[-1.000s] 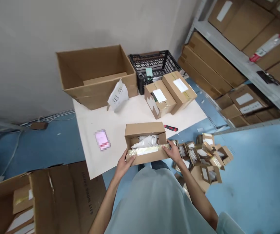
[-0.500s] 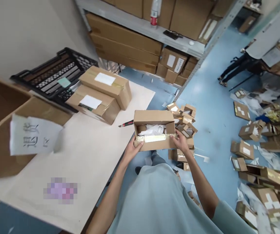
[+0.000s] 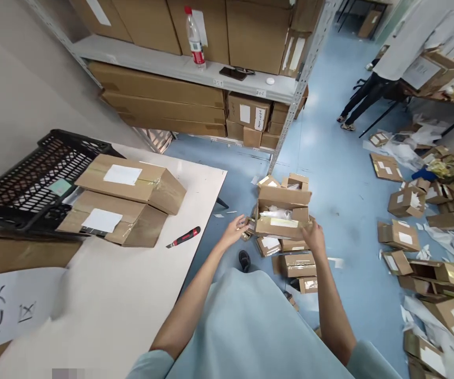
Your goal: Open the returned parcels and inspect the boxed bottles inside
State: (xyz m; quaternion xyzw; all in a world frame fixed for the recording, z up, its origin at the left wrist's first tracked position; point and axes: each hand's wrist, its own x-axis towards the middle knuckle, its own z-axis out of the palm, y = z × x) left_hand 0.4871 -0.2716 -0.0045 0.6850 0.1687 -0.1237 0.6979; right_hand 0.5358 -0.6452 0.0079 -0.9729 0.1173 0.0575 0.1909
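Note:
An opened cardboard box (image 3: 268, 227) with white plastic wrapping (image 3: 276, 212) inside hangs over the floor to the right of the table. My right hand (image 3: 314, 237) grips its right end. Just off the box's left end, my left hand (image 3: 234, 232) has its fingers apart and holds nothing. A red and black utility knife (image 3: 186, 236) lies on the white table (image 3: 140, 295) near its right edge. Two taped cardboard boxes with white labels, a back one (image 3: 148, 184) and a front one (image 3: 140, 223), rest side by side on the tabletop.
A black plastic crate (image 3: 17, 184) stands behind the taped boxes. Ahead is a metal shelf (image 3: 132, 63) with cartons and a bottle (image 3: 196, 42). Discarded boxes (image 3: 300, 266) litter the floor below my hands and farther right. Another person (image 3: 393, 63) stands at a far table.
The opened box has moved right, away from the table edge, and lower over the floor boxes. My left hand has let go of it; my right hand still grips it. The view has shifted.

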